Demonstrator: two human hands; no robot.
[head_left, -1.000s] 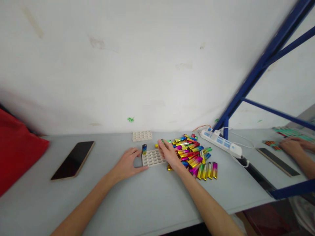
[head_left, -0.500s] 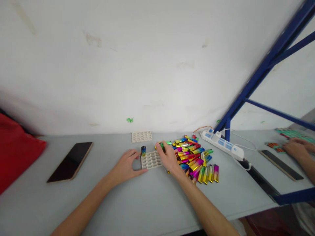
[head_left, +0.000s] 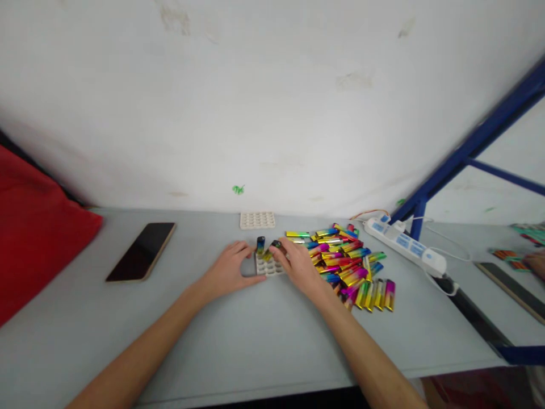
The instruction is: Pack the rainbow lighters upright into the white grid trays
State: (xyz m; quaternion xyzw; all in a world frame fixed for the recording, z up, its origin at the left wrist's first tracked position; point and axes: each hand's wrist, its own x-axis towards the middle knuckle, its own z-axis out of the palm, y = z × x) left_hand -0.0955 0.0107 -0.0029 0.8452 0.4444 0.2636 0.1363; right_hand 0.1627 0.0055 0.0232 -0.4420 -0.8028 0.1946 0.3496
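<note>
A pale tray with rows of holes point(head_left: 269, 268) lies on the grey table between my hands. One blue and gold lighter point(head_left: 260, 245) stands upright at its back left corner. My right hand point(head_left: 296, 264) pinches a second lighter point(head_left: 270, 251), dark-topped and gold below, tilted over the tray just right of the standing one. My left hand point(head_left: 233, 267) rests at the tray's left edge, thumb stretched along the front and fingers curved behind, thumb and fingers apart. Right of my right hand spreads a pile of shiny multicoloured lighters point(head_left: 340, 258).
Behind is another pale holed tray point(head_left: 258, 220) near the wall. A dark phone point(head_left: 142, 251) lies left, by a red cloth point(head_left: 38, 233). On the right are a white power strip point(head_left: 404, 247), a blue metal frame point(head_left: 453, 165) and another person's hand point(head_left: 535, 264).
My right hand has carried its lighter from the pile's left side to over the tray's back row, beside the standing lighter. The camera view has shifted, moving the scene up and rightward.
</note>
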